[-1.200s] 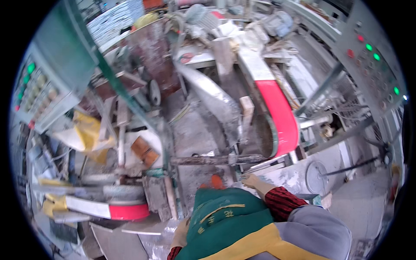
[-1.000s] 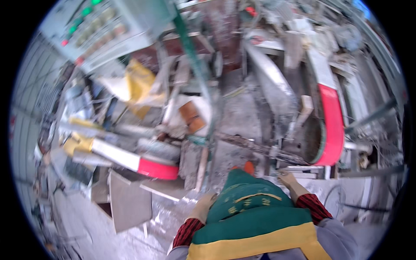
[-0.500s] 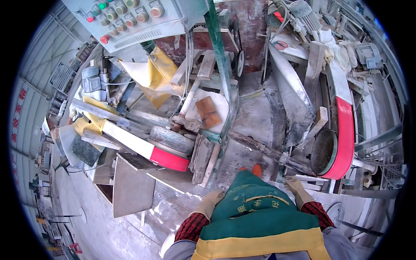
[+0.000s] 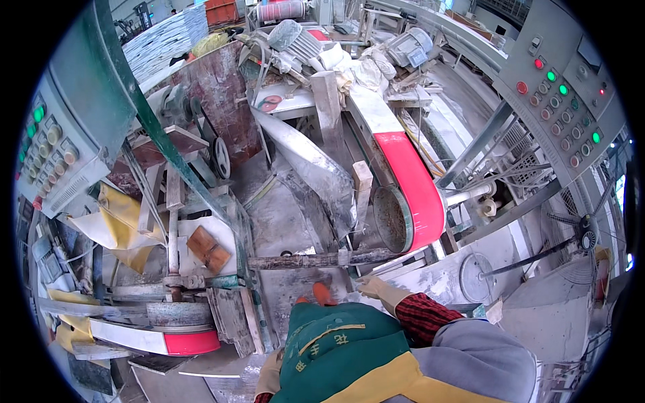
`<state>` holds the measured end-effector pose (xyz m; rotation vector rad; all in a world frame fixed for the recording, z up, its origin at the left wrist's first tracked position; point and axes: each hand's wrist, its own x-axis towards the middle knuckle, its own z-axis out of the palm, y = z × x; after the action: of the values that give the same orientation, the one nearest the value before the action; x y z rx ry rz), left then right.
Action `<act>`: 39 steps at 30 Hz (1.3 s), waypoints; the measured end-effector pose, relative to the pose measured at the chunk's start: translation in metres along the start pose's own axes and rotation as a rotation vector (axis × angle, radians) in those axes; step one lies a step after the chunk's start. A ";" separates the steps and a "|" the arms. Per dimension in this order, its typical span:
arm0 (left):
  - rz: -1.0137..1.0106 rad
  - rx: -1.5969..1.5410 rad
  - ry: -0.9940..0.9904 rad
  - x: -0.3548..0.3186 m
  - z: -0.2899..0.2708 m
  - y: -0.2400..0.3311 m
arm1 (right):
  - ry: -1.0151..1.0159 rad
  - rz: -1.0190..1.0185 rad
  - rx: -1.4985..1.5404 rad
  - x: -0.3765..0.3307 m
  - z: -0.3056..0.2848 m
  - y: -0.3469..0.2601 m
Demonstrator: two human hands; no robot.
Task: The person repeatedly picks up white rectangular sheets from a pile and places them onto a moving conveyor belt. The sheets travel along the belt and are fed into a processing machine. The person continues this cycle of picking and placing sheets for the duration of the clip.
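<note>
As a control panel (image 4: 569, 107) swings into upper right, right hand (image 4: 380, 291) hangs loosely open; left hand (image 4: 270, 373), can't tell.

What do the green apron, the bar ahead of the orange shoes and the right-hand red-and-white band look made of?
Apron: probably coated fabric, matte, falling in soft folds.
Bar: likely rough wood, judging by its uneven, grimy surface; crusted metal is possible.
Band: perhaps painted metal, glossy on the red; plastic is possible.
</note>
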<state>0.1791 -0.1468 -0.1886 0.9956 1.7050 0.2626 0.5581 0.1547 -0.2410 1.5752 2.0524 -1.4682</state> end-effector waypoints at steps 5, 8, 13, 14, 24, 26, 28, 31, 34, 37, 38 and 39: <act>0.008 0.037 0.007 -0.002 0.002 0.008 | 0.019 0.055 0.091 -0.006 -0.003 -0.002; 0.098 -0.028 0.107 -0.008 0.003 0.015 | 0.000 0.123 0.105 -0.004 -0.006 -0.005; 0.014 -0.038 -0.019 -0.006 0.000 0.012 | -0.035 0.146 0.140 -0.005 -0.008 -0.007; 0.018 -0.035 -0.017 -0.003 0.000 0.010 | -0.038 0.155 0.164 -0.006 -0.007 -0.006; 0.025 -0.138 0.010 0.045 0.036 -0.084 | -0.014 0.160 0.260 -0.009 -0.002 -0.005; -0.053 -0.425 0.010 0.073 0.060 -0.118 | -0.003 0.210 0.277 -0.013 -0.004 -0.009; -0.244 -1.164 -0.022 0.102 0.083 -0.139 | -0.027 0.203 0.308 -0.017 -0.007 -0.014; -0.334 -1.144 0.022 0.103 0.083 -0.136 | -0.045 0.239 0.318 -0.021 -0.011 -0.021; 0.003 -0.210 0.060 0.047 0.044 -0.083 | -0.043 0.245 0.329 -0.024 -0.013 -0.025; 0.131 -0.121 0.128 -0.011 0.013 0.010 | -0.054 0.227 0.295 -0.023 -0.012 -0.022; 0.105 -0.095 0.161 -0.026 0.006 0.036 | -0.052 0.216 0.272 -0.023 -0.012 -0.021; 0.121 -0.081 0.206 -0.041 0.002 0.057 | -0.040 0.213 0.283 -0.023 -0.012 -0.018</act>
<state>0.2107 -0.1414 -0.1265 1.0411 1.8060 0.5249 0.5578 0.1497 -0.2097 1.7843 1.6507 -1.7488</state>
